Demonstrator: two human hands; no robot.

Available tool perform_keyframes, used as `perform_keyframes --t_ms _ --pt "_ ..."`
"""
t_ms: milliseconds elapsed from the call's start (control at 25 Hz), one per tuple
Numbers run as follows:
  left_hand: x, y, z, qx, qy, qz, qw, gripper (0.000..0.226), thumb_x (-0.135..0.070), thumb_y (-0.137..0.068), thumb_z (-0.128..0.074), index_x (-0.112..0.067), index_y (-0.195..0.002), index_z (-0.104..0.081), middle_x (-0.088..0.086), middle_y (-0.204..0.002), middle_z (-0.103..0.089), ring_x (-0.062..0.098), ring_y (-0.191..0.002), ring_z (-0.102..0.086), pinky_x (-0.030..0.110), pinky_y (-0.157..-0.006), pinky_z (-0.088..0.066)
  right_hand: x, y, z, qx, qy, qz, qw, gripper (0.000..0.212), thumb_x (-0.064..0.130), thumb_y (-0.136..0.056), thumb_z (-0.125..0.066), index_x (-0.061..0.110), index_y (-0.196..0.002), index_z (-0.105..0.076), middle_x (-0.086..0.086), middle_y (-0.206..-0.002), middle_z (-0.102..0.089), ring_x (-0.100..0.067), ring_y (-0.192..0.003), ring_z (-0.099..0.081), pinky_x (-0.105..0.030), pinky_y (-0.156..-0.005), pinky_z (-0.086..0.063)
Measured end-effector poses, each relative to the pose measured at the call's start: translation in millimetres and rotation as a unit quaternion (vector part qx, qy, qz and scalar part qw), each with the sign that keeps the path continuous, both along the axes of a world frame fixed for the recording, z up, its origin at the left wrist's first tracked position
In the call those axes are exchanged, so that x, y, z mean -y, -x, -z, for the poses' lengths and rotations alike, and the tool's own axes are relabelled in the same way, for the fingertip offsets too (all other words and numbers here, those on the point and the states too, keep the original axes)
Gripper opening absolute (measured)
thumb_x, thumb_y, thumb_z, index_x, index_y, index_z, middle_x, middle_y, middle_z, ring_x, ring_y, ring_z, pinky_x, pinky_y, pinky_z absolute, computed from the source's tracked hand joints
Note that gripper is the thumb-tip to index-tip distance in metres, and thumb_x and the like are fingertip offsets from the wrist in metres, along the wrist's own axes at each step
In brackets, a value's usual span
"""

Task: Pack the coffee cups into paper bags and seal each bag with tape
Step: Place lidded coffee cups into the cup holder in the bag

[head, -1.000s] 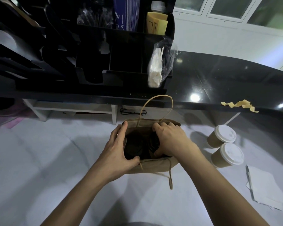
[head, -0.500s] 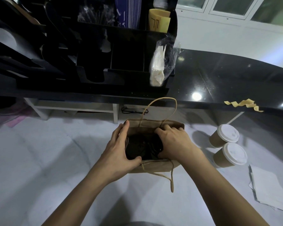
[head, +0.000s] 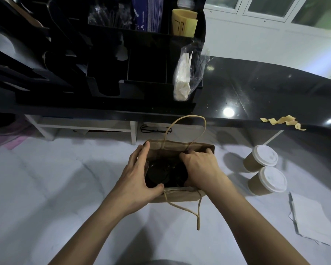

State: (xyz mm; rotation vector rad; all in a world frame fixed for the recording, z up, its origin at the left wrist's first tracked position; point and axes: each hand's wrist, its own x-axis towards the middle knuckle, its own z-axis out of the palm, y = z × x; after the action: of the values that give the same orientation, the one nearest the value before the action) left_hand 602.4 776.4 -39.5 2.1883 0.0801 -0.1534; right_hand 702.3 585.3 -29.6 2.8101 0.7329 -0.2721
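Brown paper bag stands open, dark inside, perhaps lids. Left hand spans its side, fingers wide; right hand grips its rim. Two white-lidded cups stand right of the fingers.

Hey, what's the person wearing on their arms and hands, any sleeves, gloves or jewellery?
No sleeves show: the left forearm and right forearm are bare to the frame's edge. The left hand and right hand wear no gloves; no ring, watch or bracelet is visible.
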Motion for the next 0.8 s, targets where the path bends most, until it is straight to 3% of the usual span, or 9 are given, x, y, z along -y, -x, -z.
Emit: perform_keyframes --t_ms 280,440,600,800 --pt "-1 1 0 -0.009 0.003 0.001 1.0 0.115 -0.037 -0.081 -0.078 -0.048 -0.155 0.009 -0.029 -0.159 0.005 0.018 -0.147 -0.027 0.037 -0.11 -0.042 10 4 -9 -0.038 -0.052 0.023 0.998 0.063 0.058 -0.077 -0.072 0.031 -0.132 -0.057 0.004 -0.126 -0.062 -0.021 -0.117 -0.059 -0.039 -0.103 -0.04" --pt "-2 0 2 -0.008 0.001 -0.003 1.0 0.116 -0.038 -0.08 -0.079 -0.048 -0.155 0.008 -0.027 -0.16 0.002 0.019 -0.147 -0.027 0.041 -0.111 -0.044 23 12 -17 0.042 -0.162 0.02 0.986 0.035 0.043 -0.094 -0.061 0.028 -0.125 -0.064 0.004 -0.118 -0.062 -0.021 -0.111 -0.057 -0.037 -0.096 -0.041" --pt "-5 0 3 -0.008 0.006 -0.002 1.0 0.115 -0.038 -0.081 -0.079 -0.048 -0.155 0.008 -0.029 -0.159 0.003 0.017 -0.147 -0.025 0.04 -0.111 -0.044 43 23 -15 0.178 -0.24 0.091 0.95 0.018 0.024 -0.089 -0.069 0.022 -0.106 -0.073 -0.004 -0.111 -0.056 -0.025 -0.099 -0.053 -0.039 -0.085 -0.043" --pt "-20 -1 2 -0.017 0.009 -0.014 1.0 0.115 -0.035 -0.081 -0.081 -0.049 -0.155 0.005 -0.026 -0.161 0.001 0.019 -0.148 -0.025 0.042 -0.109 -0.046 47 30 -13 0.111 -0.289 0.164 0.937 0.027 0.027 -0.093 -0.065 0.026 -0.12 -0.069 -0.003 -0.126 -0.058 -0.026 -0.109 -0.055 -0.042 -0.092 -0.048"
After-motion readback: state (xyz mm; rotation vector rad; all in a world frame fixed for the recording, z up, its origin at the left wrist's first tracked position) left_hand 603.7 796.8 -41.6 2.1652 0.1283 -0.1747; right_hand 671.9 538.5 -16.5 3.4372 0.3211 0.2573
